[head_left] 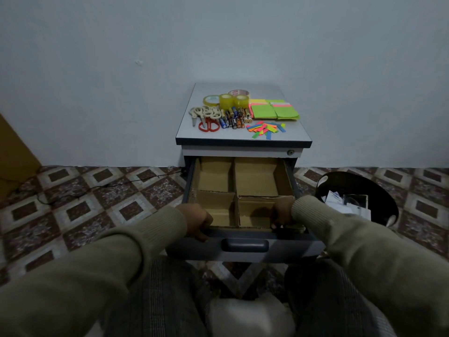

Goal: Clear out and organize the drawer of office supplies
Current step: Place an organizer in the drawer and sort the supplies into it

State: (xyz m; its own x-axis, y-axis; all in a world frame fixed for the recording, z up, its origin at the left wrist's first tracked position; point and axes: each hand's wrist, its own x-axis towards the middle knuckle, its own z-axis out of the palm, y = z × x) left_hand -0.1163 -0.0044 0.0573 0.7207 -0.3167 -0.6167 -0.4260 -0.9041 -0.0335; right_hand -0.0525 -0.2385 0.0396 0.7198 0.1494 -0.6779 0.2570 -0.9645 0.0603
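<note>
The grey drawer point(245, 251) of a small cabinet stands pulled out. Inside it, cardboard dividers point(236, 181) form compartments that hold nothing. My left hand point(198, 221) grips the drawer's front edge at its left corner, fingers curled over the rim. My right hand point(283, 212) grips the front edge at the right, fingers reaching into the near right compartment. On the cabinet top point(218, 135) lie tape rolls point(227, 99), scissors point(206, 115), batteries point(234, 117), sticky note pads point(274, 109) and small coloured paper strips point(266, 128).
A black bin point(359, 190) holding paper scraps stands on the floor right of the cabinet. A thin black cable point(97, 188) runs over the patterned tiles at the left. A brown board point(14, 159) leans at the far left. My knees are below the drawer.
</note>
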